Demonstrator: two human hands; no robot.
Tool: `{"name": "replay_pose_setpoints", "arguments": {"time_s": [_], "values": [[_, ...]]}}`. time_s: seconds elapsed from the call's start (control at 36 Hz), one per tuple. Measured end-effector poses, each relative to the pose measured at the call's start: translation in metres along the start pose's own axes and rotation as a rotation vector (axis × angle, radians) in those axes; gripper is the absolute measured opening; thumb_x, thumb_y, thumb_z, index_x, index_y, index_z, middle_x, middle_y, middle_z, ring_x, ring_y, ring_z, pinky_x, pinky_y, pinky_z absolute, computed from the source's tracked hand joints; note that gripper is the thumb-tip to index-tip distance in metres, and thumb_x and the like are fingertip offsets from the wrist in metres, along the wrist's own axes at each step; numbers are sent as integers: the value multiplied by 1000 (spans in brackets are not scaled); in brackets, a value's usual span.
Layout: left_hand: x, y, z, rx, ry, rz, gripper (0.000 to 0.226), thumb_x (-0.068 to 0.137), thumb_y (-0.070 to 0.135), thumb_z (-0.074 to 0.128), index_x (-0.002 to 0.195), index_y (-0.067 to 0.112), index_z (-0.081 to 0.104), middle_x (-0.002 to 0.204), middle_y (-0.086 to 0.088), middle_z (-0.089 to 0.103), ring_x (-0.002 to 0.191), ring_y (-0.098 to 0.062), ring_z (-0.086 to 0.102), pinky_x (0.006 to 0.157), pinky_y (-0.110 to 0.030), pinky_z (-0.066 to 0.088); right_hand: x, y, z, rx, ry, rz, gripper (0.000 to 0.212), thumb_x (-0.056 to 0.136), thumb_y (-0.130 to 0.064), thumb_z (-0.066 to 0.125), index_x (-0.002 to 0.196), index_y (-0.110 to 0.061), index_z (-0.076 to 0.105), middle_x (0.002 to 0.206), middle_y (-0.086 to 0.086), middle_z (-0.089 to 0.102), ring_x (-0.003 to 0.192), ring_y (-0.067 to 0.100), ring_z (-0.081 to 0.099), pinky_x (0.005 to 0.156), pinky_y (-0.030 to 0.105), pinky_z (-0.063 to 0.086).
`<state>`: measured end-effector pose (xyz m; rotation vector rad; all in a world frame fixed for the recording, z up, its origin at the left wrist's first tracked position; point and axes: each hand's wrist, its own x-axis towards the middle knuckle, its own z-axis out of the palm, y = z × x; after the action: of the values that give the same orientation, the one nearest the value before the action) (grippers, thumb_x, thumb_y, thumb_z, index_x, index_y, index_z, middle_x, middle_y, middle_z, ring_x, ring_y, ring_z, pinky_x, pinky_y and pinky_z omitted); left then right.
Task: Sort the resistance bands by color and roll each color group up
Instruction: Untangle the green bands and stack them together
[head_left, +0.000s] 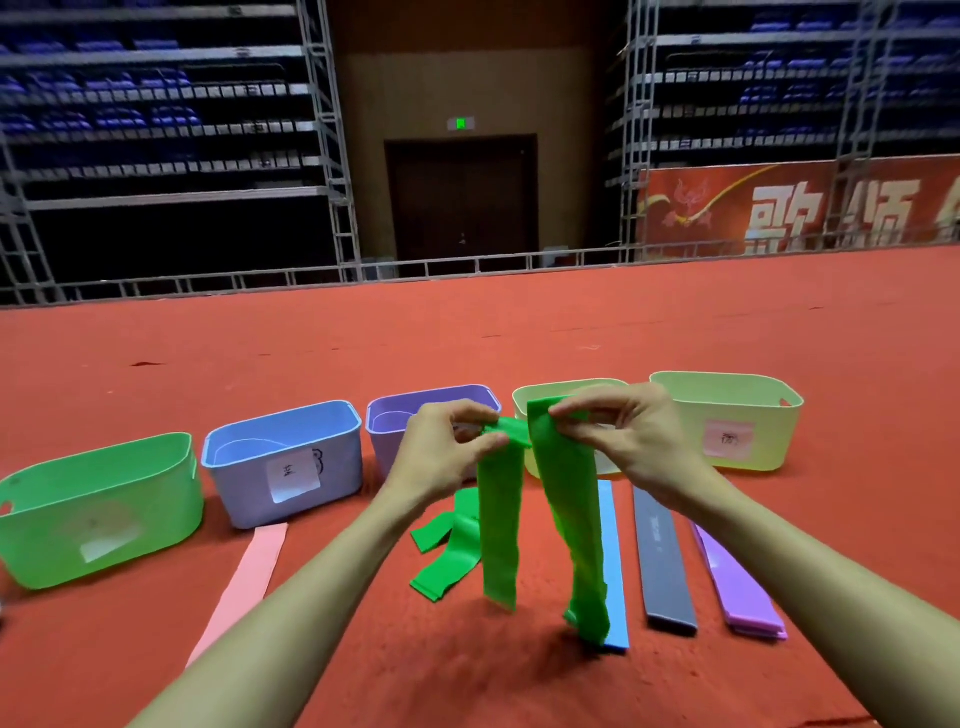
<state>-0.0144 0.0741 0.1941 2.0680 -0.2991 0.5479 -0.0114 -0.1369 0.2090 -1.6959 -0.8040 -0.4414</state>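
Five bins: green bin (98, 514), blue bin (234, 483), purple bin (384, 447), cream bin (582, 385), yellow bin (769, 447).
Contents: cannot tell, bin floors unseen.
Hands: left hand (441, 457), right hand (628, 441) pinch green band (501, 519) before cream bin.
Hidden: cream bin's front.

Hands: left hand (441, 452) and right hand (623, 436) are raised above the red floor (467, 338), each pinching the top of the green band (501, 519) between thumb and fingertips.
Green band: two lengths hang from the pinches, the right one twisted, its lower end in front of the blue band (615, 582).
Floor bands: the crumpled green band (447, 561) lies under the left wrist. The pink band (249, 571) lies before the blue bin (239, 483). The blue band, dark grey band (665, 561) and purple band (737, 587) lie side by side on the right.
Bins: a row of five, from left: green bin (52, 525), blue bin, purple bin (384, 447), cream bin (561, 388), yellow-green bin (675, 431); four show paper labels.
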Motion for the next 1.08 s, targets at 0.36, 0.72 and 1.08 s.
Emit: {"name": "replay_pose_setpoints", "arguments": {"time_s": [0.36, 0.72, 1.08], "values": [[23, 8, -2, 61, 117, 23, 9, 87, 20, 70, 78, 22, 68, 90, -2, 57, 74, -11, 54, 72, -19, 44, 12, -5, 6, 68, 4, 33, 33, 78, 14, 67, 78, -19, 73, 71, -11, 73, 70, 1, 67, 67, 14, 52], [19, 25, -4, -451, -5, -42, 16, 90, 7, 65, 78, 17, 70, 78, -9, 70, 75, -19, 64, 78, -39, 53, 23, -9, 16, 80, 5, 45, 31, 78, 12, 68, 81, -18, 74, 75, -6, 75, 74, 8, 70, 68, 20, 56], [16, 33, -7, -549, -96, -93, 19, 93, -9, 51, 106, -4, 65, 89, -7, 70, 74, -3, 68, 68, -15, 53, 22, -10, 16, 167, 84, 66, 28, 75, 13, 70, 76, -15, 72, 71, -3, 73, 67, 7, 68, 62, 17, 53]]}}
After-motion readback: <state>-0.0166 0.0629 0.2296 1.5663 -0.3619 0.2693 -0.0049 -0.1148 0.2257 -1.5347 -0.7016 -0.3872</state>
